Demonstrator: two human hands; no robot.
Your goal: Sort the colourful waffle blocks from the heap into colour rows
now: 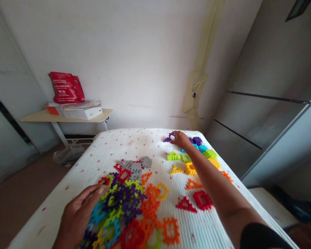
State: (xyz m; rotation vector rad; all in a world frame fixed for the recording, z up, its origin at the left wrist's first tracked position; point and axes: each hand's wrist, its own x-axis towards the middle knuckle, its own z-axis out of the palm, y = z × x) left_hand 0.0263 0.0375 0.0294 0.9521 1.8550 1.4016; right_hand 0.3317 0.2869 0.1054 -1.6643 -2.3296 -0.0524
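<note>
My right hand (180,139) reaches to the far part of the bed and pinches a purple toothed building piece (172,136) with a round opening. A flat purple piece (167,139) lies just beside it. My left hand (79,211) is at the left edge of a mixed pile of toothed plastic pieces (126,197), its fingers loosely stretched and nothing visible in them. Under and beside my right arm, pieces are grouped by colour: purple (197,140), blue (202,148), green (173,156), yellow (190,168), orange (193,184) and red (203,200).
The pieces lie on a bed with a white ribbed cover (93,166). Grey pieces (145,162) sit at the pile's far side. A side table (36,117) at the back left bears boxes (85,112) and a red bag (66,88). A grey cabinet (269,114) stands right.
</note>
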